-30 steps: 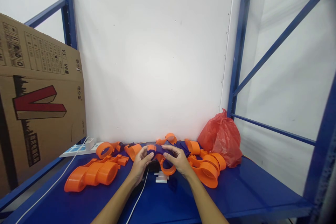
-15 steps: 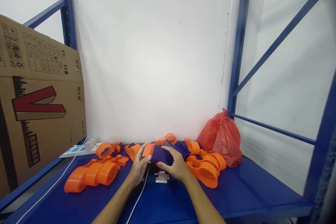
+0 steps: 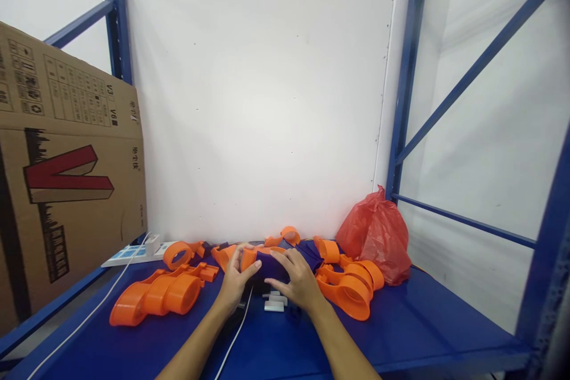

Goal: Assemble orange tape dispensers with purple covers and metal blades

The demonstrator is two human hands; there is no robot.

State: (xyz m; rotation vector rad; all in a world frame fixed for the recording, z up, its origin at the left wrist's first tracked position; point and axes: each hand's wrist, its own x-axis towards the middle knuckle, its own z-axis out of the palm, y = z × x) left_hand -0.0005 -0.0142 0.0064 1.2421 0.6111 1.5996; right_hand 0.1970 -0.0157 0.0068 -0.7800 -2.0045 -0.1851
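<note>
Both hands are around one curved piece, an orange plastic part with a dark blue band (image 3: 269, 265). My left hand (image 3: 234, 282) grips its orange left end, thumb in front and fingers behind. My right hand (image 3: 301, 281) is curled about its right side, fingers over the top and thumb below. A black object under the piece is mostly hidden, with a white cable (image 3: 240, 328) running from it towards me. Small silver-grey blocks (image 3: 274, 306) lie on the blue table just below my right hand.
Orange curved holders (image 3: 155, 297) lie left on the blue table (image 3: 414, 332), and more orange holders (image 3: 351, 288) lie right. Behind them stands a red plastic bag (image 3: 374, 237). A power strip (image 3: 136, 255) and a large cardboard box (image 3: 75, 190) are at left. Blue rack posts (image 3: 403, 83) flank the white wall.
The held piece has tilted, so its orange upper edge shows more and its blue face less. My right fingers have shifted slightly over it. The things on the table stay put.
</note>
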